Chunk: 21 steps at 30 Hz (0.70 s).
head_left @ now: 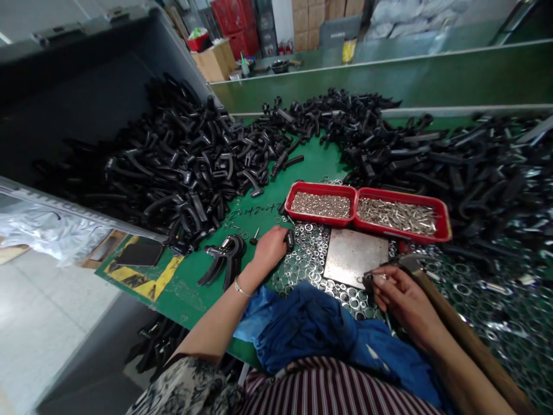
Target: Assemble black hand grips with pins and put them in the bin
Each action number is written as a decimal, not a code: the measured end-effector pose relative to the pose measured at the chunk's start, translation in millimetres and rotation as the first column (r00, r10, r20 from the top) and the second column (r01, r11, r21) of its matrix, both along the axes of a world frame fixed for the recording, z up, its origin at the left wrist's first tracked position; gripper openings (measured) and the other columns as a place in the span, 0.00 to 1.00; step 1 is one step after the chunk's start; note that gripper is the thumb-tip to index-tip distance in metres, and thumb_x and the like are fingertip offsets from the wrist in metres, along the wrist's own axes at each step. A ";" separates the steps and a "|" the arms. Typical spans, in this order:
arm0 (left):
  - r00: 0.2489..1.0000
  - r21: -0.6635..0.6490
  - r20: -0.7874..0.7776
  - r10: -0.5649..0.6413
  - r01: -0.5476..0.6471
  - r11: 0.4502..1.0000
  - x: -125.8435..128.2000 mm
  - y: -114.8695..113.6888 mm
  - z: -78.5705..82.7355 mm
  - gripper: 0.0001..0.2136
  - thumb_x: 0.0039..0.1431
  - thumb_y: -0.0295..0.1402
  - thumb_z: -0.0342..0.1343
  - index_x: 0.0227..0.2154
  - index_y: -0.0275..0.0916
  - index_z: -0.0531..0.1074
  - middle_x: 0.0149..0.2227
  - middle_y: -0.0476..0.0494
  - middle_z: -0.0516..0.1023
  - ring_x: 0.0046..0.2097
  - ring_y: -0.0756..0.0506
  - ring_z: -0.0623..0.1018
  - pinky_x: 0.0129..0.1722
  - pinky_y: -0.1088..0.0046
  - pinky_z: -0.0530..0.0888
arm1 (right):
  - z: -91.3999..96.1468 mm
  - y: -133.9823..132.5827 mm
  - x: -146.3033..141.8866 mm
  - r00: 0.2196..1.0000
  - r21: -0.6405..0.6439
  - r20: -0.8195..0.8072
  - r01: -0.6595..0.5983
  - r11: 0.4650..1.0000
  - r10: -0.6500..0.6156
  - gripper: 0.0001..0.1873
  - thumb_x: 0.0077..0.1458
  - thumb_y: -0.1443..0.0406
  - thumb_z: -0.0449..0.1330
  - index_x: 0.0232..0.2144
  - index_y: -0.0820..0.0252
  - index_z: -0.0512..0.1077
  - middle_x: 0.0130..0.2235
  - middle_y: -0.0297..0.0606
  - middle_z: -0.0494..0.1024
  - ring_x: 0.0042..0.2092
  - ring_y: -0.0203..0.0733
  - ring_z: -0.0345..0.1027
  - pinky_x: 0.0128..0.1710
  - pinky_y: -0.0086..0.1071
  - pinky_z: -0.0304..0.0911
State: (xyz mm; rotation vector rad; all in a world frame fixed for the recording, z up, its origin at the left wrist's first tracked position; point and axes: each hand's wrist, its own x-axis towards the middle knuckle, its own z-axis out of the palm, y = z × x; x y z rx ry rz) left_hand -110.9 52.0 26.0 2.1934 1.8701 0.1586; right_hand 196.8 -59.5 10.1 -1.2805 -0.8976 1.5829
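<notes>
Open green workbench (259,202) runs behind and left of the left hand (270,251), bounded by heaped black plastic handles (185,173), while loose metal rings (305,265) and a steel plate (355,257) fill the space between the hands, below two red trays (365,210). The left forearm reaches over the bench's near edge, its fingers closed narrowly on a small black plastic part (289,238). The right hand (400,294) wraps a wooden-handled hammer (466,340) beside the plate.

Small part (368,283) in right hand (404,302) hidden by fingers (382,278); hammer handle (470,340) cut off by bottom edge.
</notes>
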 end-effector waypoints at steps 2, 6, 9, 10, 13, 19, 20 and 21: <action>0.997 0.001 -0.073 -0.027 0.028 1.000 8.2 3.9 -1.6 0.11 0.59 0.22 0.49 0.36 0.38 0.74 0.41 0.38 0.76 0.43 0.42 0.77 0.43 0.69 0.72 | 0.6 -0.5 -0.5 1.000 0.009 -0.009 0.008 1.000 -0.008 0.12 0.58 0.56 0.64 0.42 0.54 0.71 0.26 0.29 0.67 0.24 0.32 0.59 0.23 0.28 0.52; 0.990 0.016 -0.118 -0.082 0.085 0.996 16.7 3.3 -4.1 0.12 0.60 0.21 0.48 0.41 0.38 0.73 0.42 0.36 0.76 0.44 0.40 0.77 0.42 0.67 0.72 | 1.3 -1.4 -2.5 1.000 0.030 -0.003 -0.001 1.000 0.001 0.13 0.58 0.56 0.64 0.41 0.54 0.71 0.27 0.30 0.70 0.24 0.33 0.60 0.24 0.29 0.54; 0.997 0.050 -0.043 -0.060 0.062 0.997 15.4 -5.5 -1.8 0.16 0.57 0.19 0.48 0.45 0.39 0.72 0.43 0.37 0.76 0.44 0.40 0.77 0.44 0.66 0.72 | 0.7 -2.7 -3.4 1.000 0.039 -0.009 0.011 0.999 -0.010 0.13 0.58 0.55 0.64 0.39 0.54 0.70 0.29 0.31 0.73 0.25 0.34 0.62 0.26 0.30 0.58; 0.998 0.084 0.035 -0.054 0.051 0.995 15.6 -9.9 0.5 0.16 0.58 0.19 0.49 0.45 0.40 0.72 0.43 0.39 0.77 0.44 0.41 0.77 0.45 0.67 0.72 | 0.7 -2.9 -3.2 1.000 0.043 -0.015 0.023 0.999 -0.022 0.13 0.58 0.55 0.64 0.38 0.54 0.69 0.29 0.31 0.73 0.26 0.34 0.63 0.27 0.31 0.58; 0.914 0.179 0.400 -0.066 -0.007 0.984 26.7 -24.3 11.5 0.08 0.62 0.27 0.52 0.43 0.41 0.72 0.41 0.43 0.79 0.44 0.43 0.78 0.47 0.67 0.73 | 3.9 -1.2 -1.4 0.999 0.049 -0.020 0.040 0.998 -0.039 0.12 0.57 0.55 0.64 0.37 0.55 0.69 0.27 0.29 0.72 0.26 0.34 0.63 0.28 0.30 0.57; 0.443 -0.066 0.896 -0.022 0.184 0.981 103.0 -35.1 23.2 0.11 0.59 0.39 0.60 0.41 0.40 0.73 0.36 0.42 0.81 0.36 0.45 0.81 0.37 0.69 0.78 | 27.9 14.5 6.8 0.996 0.050 -0.069 0.059 0.997 -0.056 0.13 0.56 0.56 0.66 0.38 0.56 0.70 0.26 0.29 0.72 0.27 0.34 0.64 0.29 0.30 0.57; 0.364 -0.111 0.931 0.015 0.244 0.964 116.1 -34.2 21.4 0.12 0.59 0.39 0.61 0.41 0.39 0.73 0.34 0.42 0.81 0.34 0.45 0.82 0.36 0.69 0.78 | 32.5 16.8 8.4 0.996 0.057 -0.069 0.065 0.996 -0.061 0.13 0.56 0.56 0.66 0.38 0.56 0.70 0.26 0.29 0.73 0.27 0.34 0.64 0.29 0.30 0.57; 0.300 -0.141 0.953 0.049 0.293 0.946 127.4 -33.3 19.0 0.13 0.58 0.39 0.61 0.42 0.38 0.73 0.33 0.43 0.81 0.33 0.45 0.82 0.35 0.69 0.79 | 36.8 18.5 9.9 0.996 0.066 -0.069 0.067 0.996 -0.062 0.13 0.56 0.56 0.66 0.37 0.56 0.70 0.27 0.29 0.73 0.27 0.34 0.64 0.29 0.30 0.58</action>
